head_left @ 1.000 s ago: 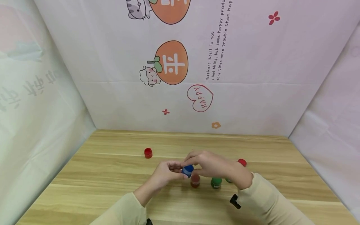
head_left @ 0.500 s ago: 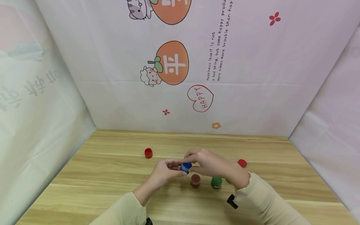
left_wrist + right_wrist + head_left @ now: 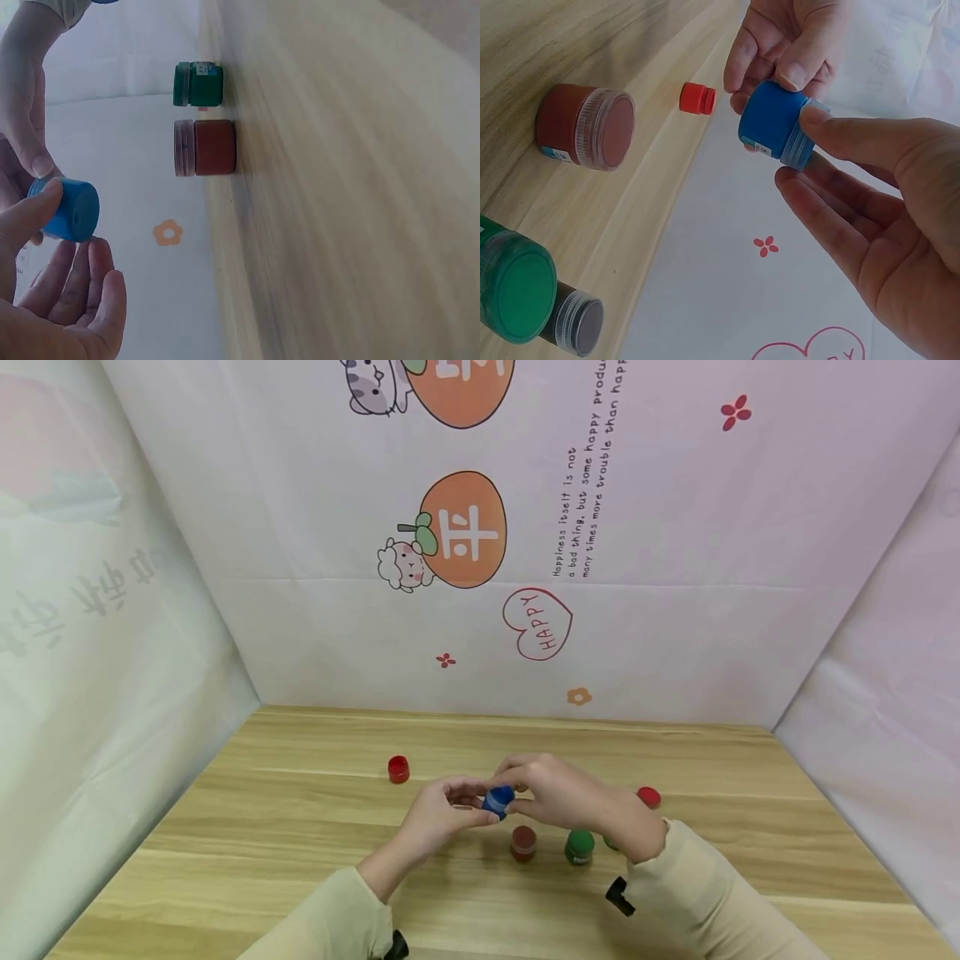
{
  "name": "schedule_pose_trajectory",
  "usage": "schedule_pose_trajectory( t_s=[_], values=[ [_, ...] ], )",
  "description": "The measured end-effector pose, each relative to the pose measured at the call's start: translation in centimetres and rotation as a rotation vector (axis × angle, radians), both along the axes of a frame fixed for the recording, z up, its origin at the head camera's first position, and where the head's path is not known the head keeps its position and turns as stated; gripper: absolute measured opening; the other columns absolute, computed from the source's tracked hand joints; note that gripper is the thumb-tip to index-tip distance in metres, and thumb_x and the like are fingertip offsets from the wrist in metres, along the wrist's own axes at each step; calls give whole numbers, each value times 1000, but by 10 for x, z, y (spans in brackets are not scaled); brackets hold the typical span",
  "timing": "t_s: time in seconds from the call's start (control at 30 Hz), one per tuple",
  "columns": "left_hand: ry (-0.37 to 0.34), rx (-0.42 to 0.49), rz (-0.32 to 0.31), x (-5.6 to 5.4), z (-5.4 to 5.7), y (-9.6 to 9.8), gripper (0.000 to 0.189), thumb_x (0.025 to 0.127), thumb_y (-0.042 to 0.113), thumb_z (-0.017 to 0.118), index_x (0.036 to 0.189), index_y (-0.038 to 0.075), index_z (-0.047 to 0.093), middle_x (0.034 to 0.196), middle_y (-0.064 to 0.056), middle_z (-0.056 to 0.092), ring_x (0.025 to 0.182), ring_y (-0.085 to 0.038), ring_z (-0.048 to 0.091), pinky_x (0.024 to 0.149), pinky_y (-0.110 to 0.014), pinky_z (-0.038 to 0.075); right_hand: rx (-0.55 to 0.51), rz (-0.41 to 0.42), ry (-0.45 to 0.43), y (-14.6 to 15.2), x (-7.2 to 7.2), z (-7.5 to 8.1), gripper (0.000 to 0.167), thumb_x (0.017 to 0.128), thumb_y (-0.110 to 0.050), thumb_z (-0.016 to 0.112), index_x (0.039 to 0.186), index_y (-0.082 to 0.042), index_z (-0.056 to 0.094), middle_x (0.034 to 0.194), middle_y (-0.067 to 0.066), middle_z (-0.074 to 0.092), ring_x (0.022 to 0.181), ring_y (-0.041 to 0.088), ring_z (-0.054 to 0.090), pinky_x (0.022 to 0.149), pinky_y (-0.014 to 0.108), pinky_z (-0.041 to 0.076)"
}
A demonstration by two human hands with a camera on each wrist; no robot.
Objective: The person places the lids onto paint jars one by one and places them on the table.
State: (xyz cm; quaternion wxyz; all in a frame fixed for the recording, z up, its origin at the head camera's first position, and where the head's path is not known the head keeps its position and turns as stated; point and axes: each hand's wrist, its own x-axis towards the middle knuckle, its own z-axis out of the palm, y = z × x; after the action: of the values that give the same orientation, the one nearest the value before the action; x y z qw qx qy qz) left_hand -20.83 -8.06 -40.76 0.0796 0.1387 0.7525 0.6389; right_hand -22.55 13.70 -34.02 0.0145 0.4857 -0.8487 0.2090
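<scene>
Both hands hold a small blue paint jar with a clear ribbed lid, tilted and raised above the wooden table. My left hand grips its blue body between thumb and fingers, as the left wrist view also shows. On the lid, my right hand pinches with thumb and fingertips. The lid sits on the jar in the right wrist view. Nearest below the hands stands a brown paint jar, upright with its lid on. A lidded green paint jar is just right of it.
A red jar, seemingly without a lid, stands at the back left. A round red lid or jar top shows beyond the right forearm. Beside the green jar is a dark jar with a clear lid. Printed white sheets surround the table.
Both hands have raised the blue jar slightly away from the brown jar, and the jar has tilted a little. The jars on the table have stayed in place.
</scene>
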Motion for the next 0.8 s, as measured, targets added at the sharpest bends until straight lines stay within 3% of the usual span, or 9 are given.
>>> schedule_pose_trajectory(
  t_s=[0.17,0.3,0.43,0.8],
  values=[
    [31,-21,18,-8,0,-7,45,87,12,84,128,0,68,118,-11,71,102,-23,66,87,-35,57,10,-33,-15,3,-4,-2,31,90,0,78,120,0,74,110,8,70,96,16,69,78,26,58],
    [77,-49,74,-15,2,-17,40,90,13,81,126,1,70,119,-17,70,100,-23,67,86,-36,57,31,-66,-5,8,-10,-7,30,89,1,78,119,0,74,111,10,70,98,20,70,80,31,59],
    [129,-67,140,-21,5,-26,33,91,14,80,122,4,73,115,-14,72,99,-22,67,86,-35,56,66,-104,-3,13,-15,-13,30,89,1,79,118,0,74,110,10,70,96,20,69,80,28,58],
    [120,-97,257,-29,7,-57,35,94,20,77,124,4,71,120,-12,70,109,-25,64,92,-36,53,139,-209,-39,22,-24,-31,30,89,1,78,118,3,74,110,11,69,97,23,68,79,31,58]
  ],
)
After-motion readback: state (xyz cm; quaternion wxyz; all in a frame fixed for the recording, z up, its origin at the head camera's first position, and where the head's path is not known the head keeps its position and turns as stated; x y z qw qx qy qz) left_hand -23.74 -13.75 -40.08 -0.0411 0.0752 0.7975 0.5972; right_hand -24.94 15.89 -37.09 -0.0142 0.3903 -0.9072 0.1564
